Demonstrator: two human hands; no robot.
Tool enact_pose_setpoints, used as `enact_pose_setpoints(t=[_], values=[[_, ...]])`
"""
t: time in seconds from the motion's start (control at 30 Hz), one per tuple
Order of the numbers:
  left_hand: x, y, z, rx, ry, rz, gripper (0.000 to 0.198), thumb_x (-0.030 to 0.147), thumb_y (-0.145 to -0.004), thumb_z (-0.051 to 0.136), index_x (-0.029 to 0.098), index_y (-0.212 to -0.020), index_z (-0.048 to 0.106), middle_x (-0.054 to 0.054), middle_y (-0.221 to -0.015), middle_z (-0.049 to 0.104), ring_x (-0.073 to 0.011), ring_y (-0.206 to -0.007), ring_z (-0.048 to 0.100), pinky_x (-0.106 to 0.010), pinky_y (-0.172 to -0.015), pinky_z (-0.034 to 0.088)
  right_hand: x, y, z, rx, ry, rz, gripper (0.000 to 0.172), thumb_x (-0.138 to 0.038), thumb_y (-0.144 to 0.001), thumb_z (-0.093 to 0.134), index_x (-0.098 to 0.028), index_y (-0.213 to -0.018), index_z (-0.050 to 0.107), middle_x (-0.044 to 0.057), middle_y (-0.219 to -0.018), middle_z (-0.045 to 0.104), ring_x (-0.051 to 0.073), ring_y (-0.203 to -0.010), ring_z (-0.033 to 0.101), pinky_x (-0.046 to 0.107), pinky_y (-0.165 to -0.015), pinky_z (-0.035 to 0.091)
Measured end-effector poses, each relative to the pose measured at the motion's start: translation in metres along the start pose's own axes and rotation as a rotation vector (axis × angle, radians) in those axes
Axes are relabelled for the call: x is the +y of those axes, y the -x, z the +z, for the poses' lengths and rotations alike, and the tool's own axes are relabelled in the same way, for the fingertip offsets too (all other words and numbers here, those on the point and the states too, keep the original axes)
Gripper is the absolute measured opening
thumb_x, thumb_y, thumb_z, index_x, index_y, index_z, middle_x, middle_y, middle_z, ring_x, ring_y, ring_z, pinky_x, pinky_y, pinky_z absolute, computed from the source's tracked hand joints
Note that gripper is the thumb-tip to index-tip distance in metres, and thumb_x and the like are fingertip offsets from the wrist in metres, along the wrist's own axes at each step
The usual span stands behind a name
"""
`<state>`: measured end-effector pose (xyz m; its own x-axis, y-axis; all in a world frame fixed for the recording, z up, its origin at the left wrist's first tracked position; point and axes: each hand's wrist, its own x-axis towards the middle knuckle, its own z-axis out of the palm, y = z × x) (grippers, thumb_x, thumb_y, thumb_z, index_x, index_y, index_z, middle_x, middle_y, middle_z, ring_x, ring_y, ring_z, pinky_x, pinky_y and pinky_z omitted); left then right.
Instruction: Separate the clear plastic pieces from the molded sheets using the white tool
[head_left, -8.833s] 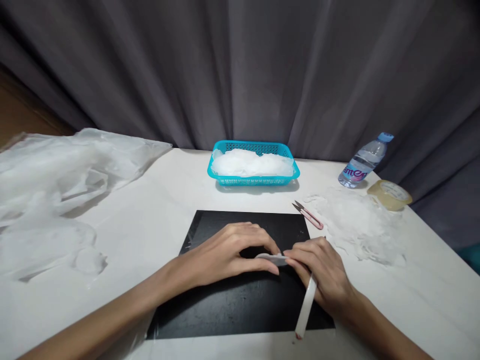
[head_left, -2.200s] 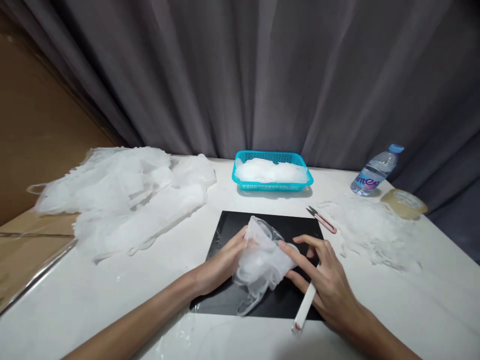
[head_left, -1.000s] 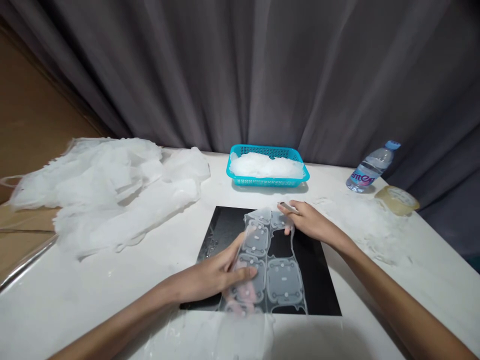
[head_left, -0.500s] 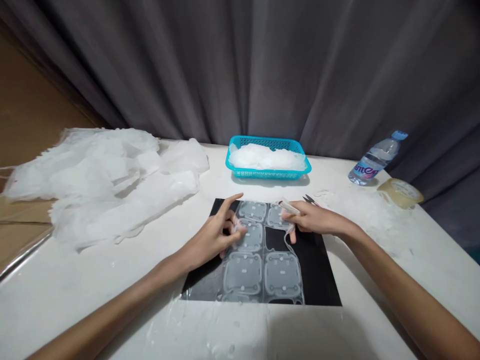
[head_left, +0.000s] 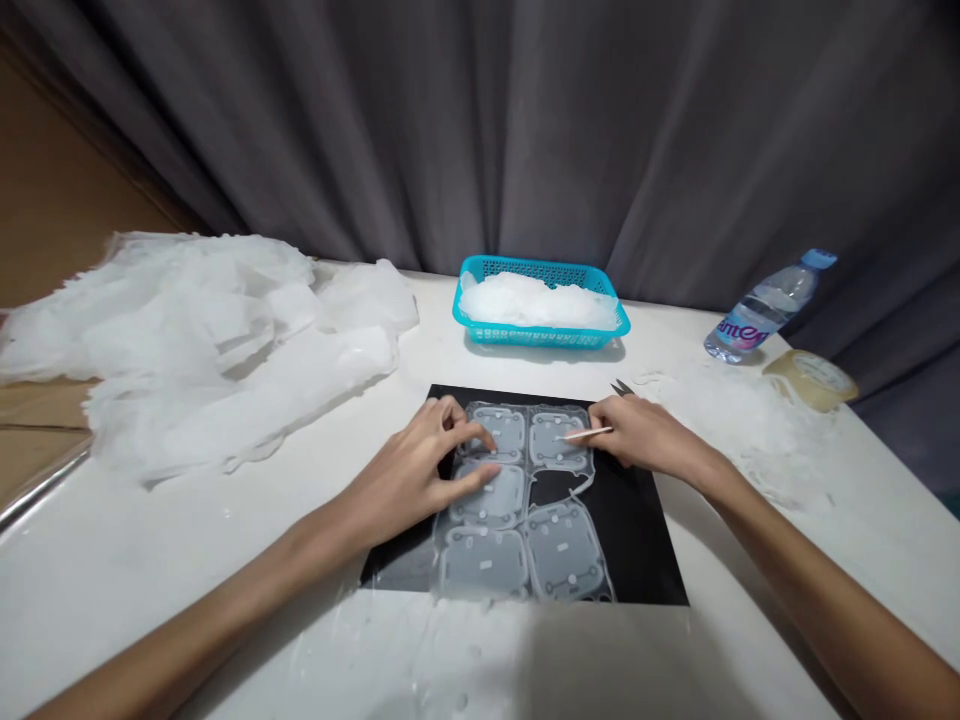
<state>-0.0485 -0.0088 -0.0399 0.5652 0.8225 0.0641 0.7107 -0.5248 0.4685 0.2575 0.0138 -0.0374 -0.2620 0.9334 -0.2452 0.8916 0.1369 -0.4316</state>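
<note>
A translucent moulded silicone-like sheet (head_left: 489,560) with rounded-square panels lies on a black mat (head_left: 637,540). One panel space in its right column is a hole showing black. My left hand (head_left: 427,460) rests on the sheet's left side, thumb and index finger apart, tips touching the upper left panels. At the sheet's upper right edge, my right hand (head_left: 645,432) is closed around a thin pale stick-like tool (head_left: 589,433), its end over the top right panel. Dark pointed tips of another tool (head_left: 621,388) stick out behind that hand; whether it is held is hidden.
A large pile of translucent white sheets (head_left: 202,330) covers the left of the table. Behind the mat stands a blue basket (head_left: 547,338) of white pieces. To the right are thin scraps (head_left: 750,425), a water bottle (head_left: 769,305) and a tape roll (head_left: 810,380).
The sheet's top now lies flatter, with its upper right panel down on the mat. My right hand has shifted slightly right; my left fingers have opened from a pinch and spread over the panels.
</note>
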Motion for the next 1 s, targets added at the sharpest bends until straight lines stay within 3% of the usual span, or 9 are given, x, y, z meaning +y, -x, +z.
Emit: enact_pose_setpoints(t=[0.1,0.17,0.27,0.37,0.5,0.67,0.8,1.0], values=[[-0.001,-0.001,0.004,0.039,0.037,0.075,0.036,0.054,-0.099,0.059,0.027,-0.122,0.068,-0.007,-0.126,0.058,-0.0284,-0.119,0.054,-0.043,-0.105,0.043,0.000,0.001,-0.001,0.268,0.060,-0.034,0.049,-0.052,-0.100,0.054,-0.023,-0.062,0.049,0.002,-0.061,0.058,0.018,-0.058,0.050,0.032,-0.058,0.026],[-0.002,-0.001,0.005,-0.004,0.052,0.096,0.041,0.054,-0.099,0.060,0.028,-0.130,0.063,-0.006,-0.141,0.056,-0.0305,-0.129,0.052,-0.046,-0.111,0.040,-0.006,0.002,-0.002,0.351,-0.004,-0.157,0.052,-0.052,-0.107,0.037,-0.022,-0.067,0.052,0.003,-0.067,0.060,0.019,-0.066,0.054,0.032,-0.066,0.034],[-0.005,-0.001,0.005,-0.058,0.048,0.104,0.045,0.055,-0.099,0.059,0.030,-0.137,0.057,-0.005,-0.154,0.051,-0.0321,-0.139,0.047,-0.049,-0.117,0.035,-0.019,0.006,-0.002,0.438,-0.160,-0.341,0.061,-0.059,-0.109,0.019,-0.022,-0.083,0.060,0.006,-0.090,0.066,0.022,-0.091,0.060,0.036,-0.089,0.043],[-0.006,0.000,0.005,-0.081,0.049,0.095,0.047,0.056,-0.100,0.057,0.030,-0.139,0.055,-0.005,-0.160,0.046,-0.0320,-0.145,0.043,-0.050,-0.120,0.033,-0.033,0.013,0.006,0.375,-0.398,-0.361,0.072,-0.069,-0.104,0.011,-0.023,-0.099,0.066,0.006,-0.100,0.067,0.020,-0.093,0.061,0.035,-0.086,0.048],[-0.006,0.000,0.007,-0.078,0.083,0.082,0.048,0.057,-0.100,0.057,0.029,-0.138,0.055,-0.006,-0.161,0.045,-0.0326,-0.146,0.042,-0.050,-0.120,0.034,-0.044,0.019,0.024,0.272,-0.662,-0.364,0.079,-0.077,-0.100,0.013,-0.022,-0.091,0.069,0.005,-0.089,0.067,0.017,-0.080,0.064,0.030,-0.071,0.053],[-0.009,-0.002,0.008,-0.056,0.164,0.057,0.042,0.056,-0.100,0.057,0.028,-0.132,0.060,-0.006,-0.157,0.048,-0.0316,-0.143,0.044,-0.050,-0.118,0.035,-0.050,0.016,0.043,0.228,-0.658,-0.458,0.043,-0.054,-0.106,0.045,-0.021,-0.091,0.070,0.004,-0.094,0.069,0.016,-0.085,0.066,0.032,-0.082,0.052],[-0.012,-0.005,0.011,-0.029,0.264,0.034,0.036,0.054,-0.099,0.060,0.029,-0.125,0.064,-0.004,-0.153,0.053,-0.0296,-0.141,0.047,-0.048,-0.117,0.036,-0.050,0.012,0.056,0.232,-0.661,-0.473,0.010,-0.032,-0.098,0.066,-0.022,-0.098,0.069,0.002,-0.098,0.067,0.016,-0.088,0.065,0.028,-0.081,0.051],[-0.013,-0.005,0.014,0.018,0.280,-0.033,0.055,0.058,-0.094,0.066,0.028,-0.138,0.052,-0.007,-0.144,0.059,-0.0299,-0.132,0.054,-0.045,-0.110,0.042,-0.048,0.012,0.061,0.209,-0.624,-0.496,0.005,-0.024,-0.098,0.062,-0.023,-0.100,0.066,0.001,-0.097,0.066,0.016,-0.090,0.064,0.029,-0.085,0.050]])
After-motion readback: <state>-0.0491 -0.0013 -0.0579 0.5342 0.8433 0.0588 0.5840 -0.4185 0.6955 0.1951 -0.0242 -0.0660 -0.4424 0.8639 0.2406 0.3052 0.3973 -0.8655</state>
